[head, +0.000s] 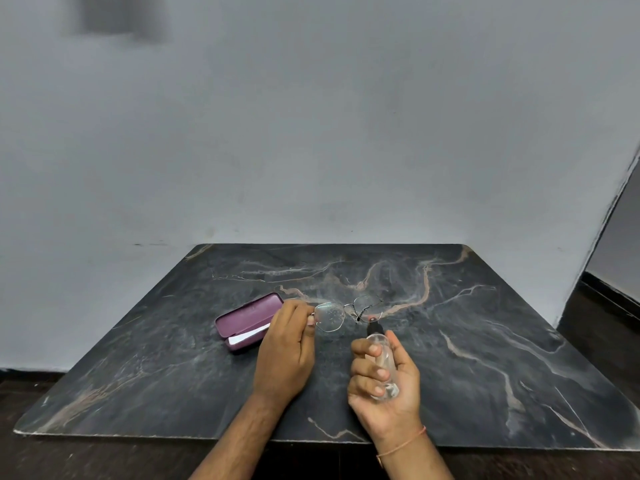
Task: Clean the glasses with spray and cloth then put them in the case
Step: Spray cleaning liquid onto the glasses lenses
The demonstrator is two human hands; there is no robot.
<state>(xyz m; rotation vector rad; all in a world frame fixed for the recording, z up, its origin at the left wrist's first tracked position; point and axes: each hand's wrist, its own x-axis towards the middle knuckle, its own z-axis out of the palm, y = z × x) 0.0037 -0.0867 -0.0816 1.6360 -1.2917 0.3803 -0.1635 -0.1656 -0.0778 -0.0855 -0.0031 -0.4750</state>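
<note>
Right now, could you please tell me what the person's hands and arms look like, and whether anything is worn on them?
Both forearms are bare, with no sleeves in view. The left hand wears nothing: no ring, watch or glove shows. The right hand is also ungloved, but a thin orange-pink thread bracelet is looped around its wrist. No markings show on either arm.

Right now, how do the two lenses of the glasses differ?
The lens near the left hand at is speckled with droplets; the lens at near the spray bottle looks mostly clear. The left hand pinches the frame beside the speckled lens; the other lens's side is free, facing the nozzle. Both share one thin metal frame.
</note>
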